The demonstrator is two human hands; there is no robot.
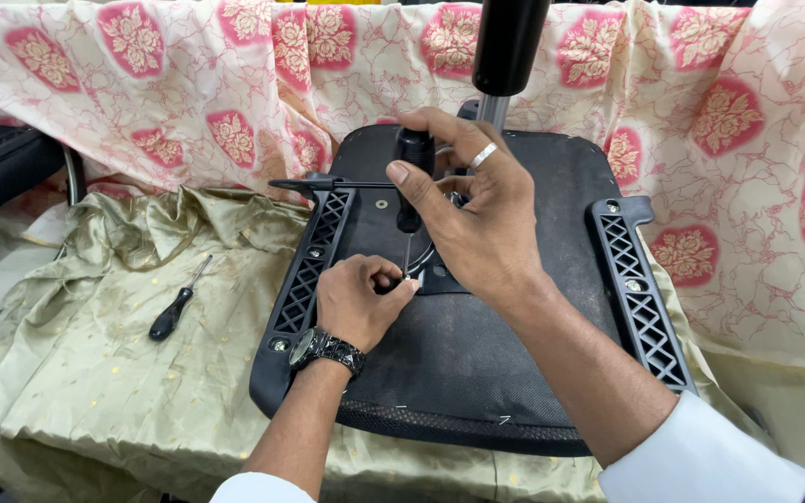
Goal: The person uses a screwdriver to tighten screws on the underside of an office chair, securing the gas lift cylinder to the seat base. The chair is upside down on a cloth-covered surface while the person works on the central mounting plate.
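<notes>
Bright, even light is cast from overhead; soft shadows are seen beneath the hands on the chair seat (477, 363); focus is sharp.

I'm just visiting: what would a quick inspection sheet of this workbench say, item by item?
Surface: table draped in olive-gold cloth, with pink flowered cloth behind.
Job's things: upturned black chair seat lying on the cloth, its metal post pointing up; black-handled screwdriver standing upright on a point at the seat's underside.
Clutter: spare screwdriver lying on the cloth left of the seat.
Hands: right hand grips the upright screwdriver's handle; left hand, with a wristwatch, pinches at the tip.
Cables: nothing seen.
Surroundings: part of another black chair at the far left.
</notes>
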